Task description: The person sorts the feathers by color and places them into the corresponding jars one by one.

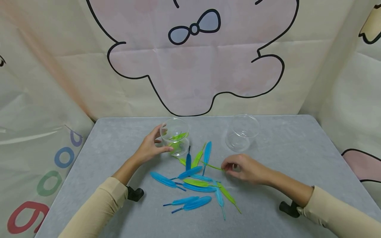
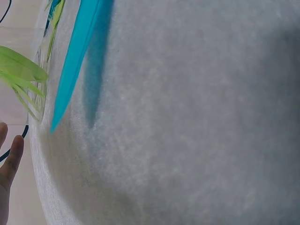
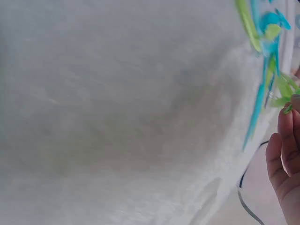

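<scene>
Grey table [image 1: 285,142], scattered feathers [image 1: 197,203], clear cup [image 1: 238,143]

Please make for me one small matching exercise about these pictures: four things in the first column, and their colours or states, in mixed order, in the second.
Things:
1. left hand
2. table
3. right hand
4. left sleeve

Colours or states:
A. beige
B. pinches a green feather by the stem
C. holds a clear cup with green feathers inside
D. grey

Right pairs: 1-C, 2-D, 3-B, 4-A.
</scene>
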The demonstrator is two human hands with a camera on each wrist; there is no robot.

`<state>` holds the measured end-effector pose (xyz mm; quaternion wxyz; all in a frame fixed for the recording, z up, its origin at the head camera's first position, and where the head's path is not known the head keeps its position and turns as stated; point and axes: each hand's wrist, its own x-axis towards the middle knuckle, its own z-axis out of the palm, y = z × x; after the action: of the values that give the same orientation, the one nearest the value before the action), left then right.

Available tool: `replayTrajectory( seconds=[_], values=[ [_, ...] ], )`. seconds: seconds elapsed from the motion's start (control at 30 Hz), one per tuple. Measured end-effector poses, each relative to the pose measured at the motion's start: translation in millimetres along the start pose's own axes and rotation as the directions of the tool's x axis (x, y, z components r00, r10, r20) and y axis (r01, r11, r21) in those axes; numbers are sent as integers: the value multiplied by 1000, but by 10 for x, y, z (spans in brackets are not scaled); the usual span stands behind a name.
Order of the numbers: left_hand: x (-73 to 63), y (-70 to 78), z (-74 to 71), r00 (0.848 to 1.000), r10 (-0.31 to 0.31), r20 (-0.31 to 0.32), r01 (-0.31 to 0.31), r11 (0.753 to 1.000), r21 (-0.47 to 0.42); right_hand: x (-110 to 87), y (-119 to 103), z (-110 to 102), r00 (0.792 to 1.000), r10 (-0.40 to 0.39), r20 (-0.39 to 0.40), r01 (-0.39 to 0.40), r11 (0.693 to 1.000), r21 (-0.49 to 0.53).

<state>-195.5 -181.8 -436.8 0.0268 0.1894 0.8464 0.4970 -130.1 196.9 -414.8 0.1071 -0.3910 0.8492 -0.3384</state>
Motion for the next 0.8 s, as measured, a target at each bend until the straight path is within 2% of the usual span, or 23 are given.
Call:
replayTrajectory(
  seconds=[0.07, 0.3, 0.6, 0.8],
  values=[
    [12, -60, 9, 1000, 6, -2, -6, 1000, 10, 49, -15, -55, 1000, -12, -16, 12, 1000, -4],
    [6, -69, 8, 1000, 4, -3, -4, 1000, 14, 229, -100, -211, 997, -45, -60, 41, 997, -60],
    [-3, -65, -1, 1000, 0, 3, 0, 1000, 16, 442, -280, -342, 999, -25, -38, 22, 997, -72],
    [11, -75, 3, 1000, 2, 1, -2, 1000, 9, 618, -476, -508, 999, -32, -31, 28, 991, -133]
  ],
)
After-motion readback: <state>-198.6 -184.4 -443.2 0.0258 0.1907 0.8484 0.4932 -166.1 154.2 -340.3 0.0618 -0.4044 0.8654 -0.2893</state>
